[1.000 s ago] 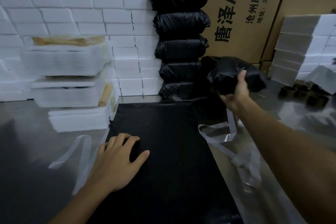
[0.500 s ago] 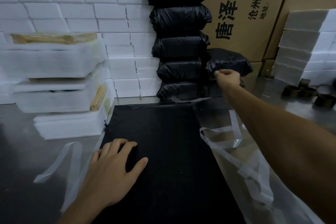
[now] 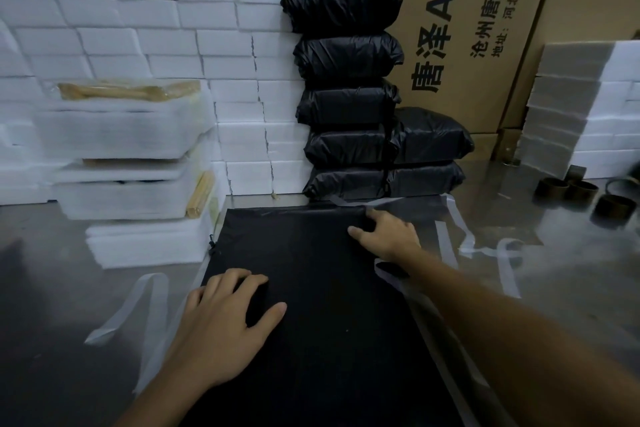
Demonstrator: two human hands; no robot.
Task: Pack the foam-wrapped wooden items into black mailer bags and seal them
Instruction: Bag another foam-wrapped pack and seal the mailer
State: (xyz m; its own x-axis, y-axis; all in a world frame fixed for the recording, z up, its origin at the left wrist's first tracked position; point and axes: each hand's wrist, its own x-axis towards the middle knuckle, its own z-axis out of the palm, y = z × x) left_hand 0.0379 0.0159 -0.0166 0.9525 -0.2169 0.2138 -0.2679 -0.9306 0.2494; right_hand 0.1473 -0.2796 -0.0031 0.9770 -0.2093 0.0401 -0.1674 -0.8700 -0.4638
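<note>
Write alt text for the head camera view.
Both hands rest on a flat stack of black mailer bags on a metal table: the left hand near its left edge, the right hand at its far edge. Behind stand sealed black parcels and foam-wrapped wooden items.
</note>
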